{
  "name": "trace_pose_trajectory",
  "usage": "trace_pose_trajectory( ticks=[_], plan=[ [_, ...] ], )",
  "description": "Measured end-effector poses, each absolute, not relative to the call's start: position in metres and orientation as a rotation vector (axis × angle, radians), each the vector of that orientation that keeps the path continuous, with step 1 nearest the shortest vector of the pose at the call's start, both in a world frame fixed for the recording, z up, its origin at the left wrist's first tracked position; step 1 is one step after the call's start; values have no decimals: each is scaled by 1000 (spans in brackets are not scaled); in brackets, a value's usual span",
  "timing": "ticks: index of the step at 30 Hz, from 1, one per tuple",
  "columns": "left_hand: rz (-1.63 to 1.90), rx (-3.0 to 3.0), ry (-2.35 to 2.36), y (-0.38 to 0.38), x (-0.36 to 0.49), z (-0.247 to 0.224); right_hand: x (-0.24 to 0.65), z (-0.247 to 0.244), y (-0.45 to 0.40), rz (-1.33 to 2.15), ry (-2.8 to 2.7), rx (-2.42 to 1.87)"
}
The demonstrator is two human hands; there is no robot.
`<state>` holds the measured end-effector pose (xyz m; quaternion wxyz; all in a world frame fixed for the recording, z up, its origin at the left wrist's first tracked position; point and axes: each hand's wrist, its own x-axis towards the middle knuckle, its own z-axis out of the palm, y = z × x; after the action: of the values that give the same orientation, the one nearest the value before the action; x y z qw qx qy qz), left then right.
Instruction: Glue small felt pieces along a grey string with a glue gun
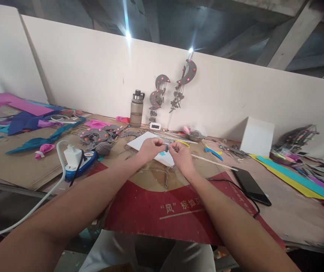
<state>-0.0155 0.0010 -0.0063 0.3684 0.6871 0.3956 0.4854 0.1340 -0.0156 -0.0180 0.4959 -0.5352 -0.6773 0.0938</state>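
Pinching a small dark piece [167, 148] between the fingertips, the left hand [152, 148] and right hand [180, 155] almost meet over the right part of a white board [139, 142], near the middle of the table [292, 223], between its front and back edges. Thumb and forefinger look pressed together on each hand, one at either end of the piece, though the fingers cover most of it. It is likely very light, and probably soft and easily bent rather than stiff, more apt to be crushed or dropped than to slip under its own weight; the best hold would be a light pinch at its outer edges, with the middle left free. Its long axis seems to run from hand to hand, roughly along the table's front edge, but it is too small and covered to say which end is the tip. Scraps of teal [162, 153] lie on the board just below it. A twisted cord [166, 177] shows nearer the front edge, over the cardboard [150, 223]; whether it joins the piece cannot be told.
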Motion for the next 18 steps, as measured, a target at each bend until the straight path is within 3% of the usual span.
trace_pose_trajectory(
  ticks=[9,18],
  plan=[
    [1266,1706,1040,16,-21,-14,135,-17,-18,382,-1655,-1243],
    [1225,1738,975,9,-17,-10,133,-16,-20,325,-1617,-1257]
  ],
)
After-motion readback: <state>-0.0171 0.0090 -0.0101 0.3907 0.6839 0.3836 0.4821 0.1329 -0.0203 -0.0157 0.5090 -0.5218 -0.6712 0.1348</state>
